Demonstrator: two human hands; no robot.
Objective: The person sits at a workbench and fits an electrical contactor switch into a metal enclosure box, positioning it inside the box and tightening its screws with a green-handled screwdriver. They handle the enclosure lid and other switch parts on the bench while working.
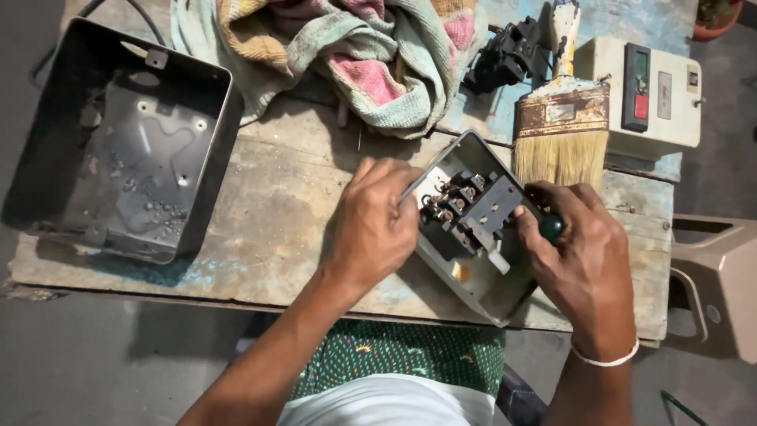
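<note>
Left hand [372, 227]: curled shut around the left rim of the grey switch box [473, 237], fingers over its upper-left wall, steadying it.
Right hand [582, 251]: closed on a green-handled screwdriver [550, 227], thumb and fingers wrapped round the handle; the shaft is hidden, so I cannot tell where the tip sits.
Switch box position: near the front edge of the wooden bench [268, 229], right of middle, directly between the 2 hands.
Long axis: runs diagonally, from the far end by the brush down toward the bench's front-right corner.
Nearer hand: both touch the work; the right lies closer to the black contactor block [471, 207].
Switch box contents: the black contactor block with its row of terminal screws, tilted with the box.
Open metal case [126, 142]: at the left end of the bench; holds only small loose bits and grime.
Paintbrush [561, 118]: far edge, bristles touching the box's far end.
Cloth [347, 55]: bunched along the back edge.
Cream starter unit [646, 95]: back-right corner.
</note>
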